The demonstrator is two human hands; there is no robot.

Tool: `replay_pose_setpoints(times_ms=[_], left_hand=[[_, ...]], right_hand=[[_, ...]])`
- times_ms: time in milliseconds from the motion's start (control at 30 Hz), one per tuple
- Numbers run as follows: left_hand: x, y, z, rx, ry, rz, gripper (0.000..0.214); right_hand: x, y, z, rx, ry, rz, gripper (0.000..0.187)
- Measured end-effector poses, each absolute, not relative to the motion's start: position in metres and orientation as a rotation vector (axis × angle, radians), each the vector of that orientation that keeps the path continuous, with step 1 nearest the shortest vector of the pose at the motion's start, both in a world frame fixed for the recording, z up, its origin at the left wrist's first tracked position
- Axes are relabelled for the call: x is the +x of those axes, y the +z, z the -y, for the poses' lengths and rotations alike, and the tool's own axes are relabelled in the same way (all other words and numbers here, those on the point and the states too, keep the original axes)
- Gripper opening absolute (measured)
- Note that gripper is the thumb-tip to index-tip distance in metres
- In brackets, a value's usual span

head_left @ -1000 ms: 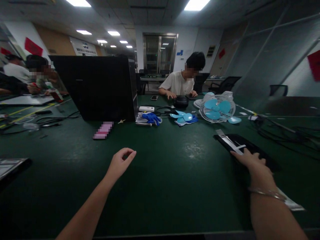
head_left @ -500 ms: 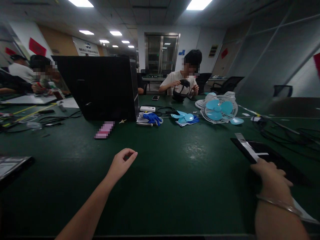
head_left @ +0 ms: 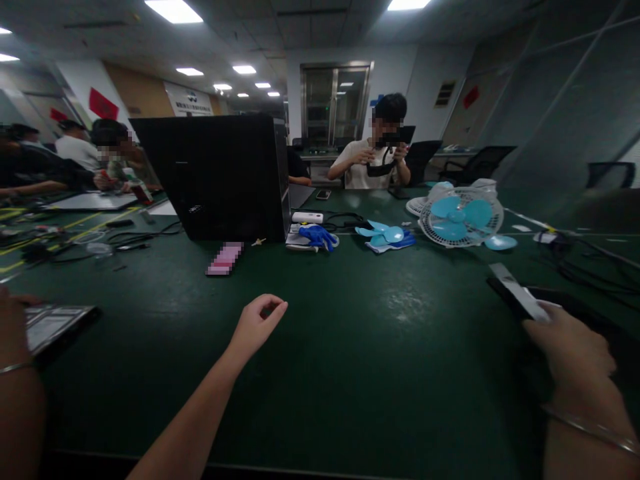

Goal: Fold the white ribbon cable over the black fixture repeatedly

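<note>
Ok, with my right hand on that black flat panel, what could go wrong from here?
The right hand covers only the near end of the black panel, so it could tip or slip if lifted. The white strip on top looks unfastened and might slide off. Cables lie close behind the panel and could snag it.

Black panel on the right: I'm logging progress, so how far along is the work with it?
Done: nothing visibly finished. In hand: the right hand rests on the black panel by its white strip; grip unclear. The left hand hovers empty over the table. Left: the panel lies flat, apart from the black case.
</note>
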State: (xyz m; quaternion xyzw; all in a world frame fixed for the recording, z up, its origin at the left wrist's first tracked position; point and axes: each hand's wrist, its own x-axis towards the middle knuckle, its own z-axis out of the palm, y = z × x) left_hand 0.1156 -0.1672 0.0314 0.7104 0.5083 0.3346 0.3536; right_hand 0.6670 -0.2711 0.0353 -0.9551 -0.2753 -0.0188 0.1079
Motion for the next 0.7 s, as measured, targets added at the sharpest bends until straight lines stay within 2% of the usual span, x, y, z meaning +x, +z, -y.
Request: replay_pose_setpoints(times_ms=[233,400,500,600,700], left_hand=[[0.117,0.033,0.168,1.825,0.803,-1.287,0.033],[0.118,0.028,0.168,1.786,0.750,-1.263,0.045],[0.119,0.023,0.167,1.762,0.797,-1.219,0.056],[0.122,0.021,0.167,1.643,0.800,-1.024,0.062],[0.126,0.023,0.171,1.470,0.607,-0.834,0.062]], right_hand=[[0.599,0.055,0.252,-2.192,0.001,1.206,0.065],[0.547,0.062,0.246,-1.758,0.485,1.539,0.065],[0.524,0.066,0.249,-1.503,0.768,1.727,0.058],[0.506,0.067,0.252,-1.347,0.957,1.883,0.051],[0.488,0.065,0.255,-1.258,1.095,1.999,0.049]])
